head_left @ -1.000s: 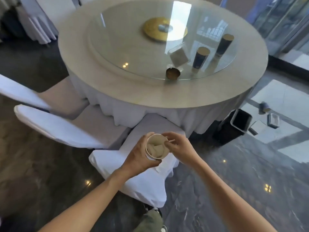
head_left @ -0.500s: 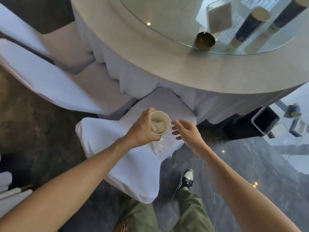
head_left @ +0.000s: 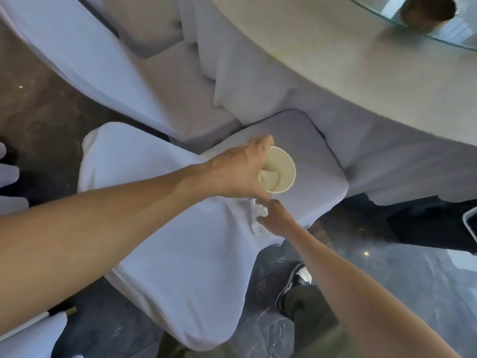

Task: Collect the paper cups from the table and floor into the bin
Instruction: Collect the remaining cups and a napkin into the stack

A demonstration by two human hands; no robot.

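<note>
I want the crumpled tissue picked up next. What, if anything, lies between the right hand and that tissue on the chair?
Nothing visible: the right hand already touches the crumpled tissue on the chair.

Pretty clearly a banquet hall or hotel restaurant. A big round table (head_left: 348, 60) is draped in a white tablecloth (head_left: 258, 81), with a glass turntable (head_left: 438, 34) set on top. Chairs (head_left: 160, 215) are wrapped in white fitted covers, and a dark polished marble floor (head_left: 387, 259) is seen underneath.
</note>
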